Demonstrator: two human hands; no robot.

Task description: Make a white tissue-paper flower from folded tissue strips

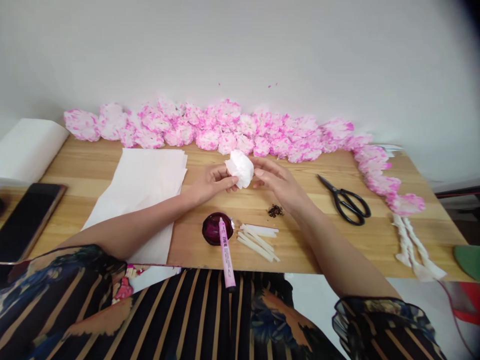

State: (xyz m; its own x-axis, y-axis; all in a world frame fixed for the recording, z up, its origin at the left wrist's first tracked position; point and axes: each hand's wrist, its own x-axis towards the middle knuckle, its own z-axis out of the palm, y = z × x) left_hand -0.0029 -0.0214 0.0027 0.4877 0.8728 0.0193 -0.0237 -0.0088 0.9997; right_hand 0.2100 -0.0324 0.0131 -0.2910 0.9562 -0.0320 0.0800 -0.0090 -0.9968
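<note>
Above the middle of the table, my left hand [221, 180] pinches a white crinkled paper flower [242, 169] by its lower left side. My right hand [275, 180] is at the flower's right edge, its thumb and index finger apart. Whether its fingertips press on the paper, I cannot tell. Below the hands, a pink tube-shaped marker with printed characters [226, 252] leans over a small dark purple bowl [210, 231]. Several pale glue-like sticks [257, 241] lie beside the bowl. A little pile of dark bits [275, 210] is close to my right wrist.
Pink-and-white paper flowers [228, 115] line the table's back and right side. White paper sheets [150, 175] lie under my left forearm. Black scissors [345, 200] rest on the right, near twisted white paper strips [407, 242]. A phone [30, 220] and white paper pack [33, 147] are at left.
</note>
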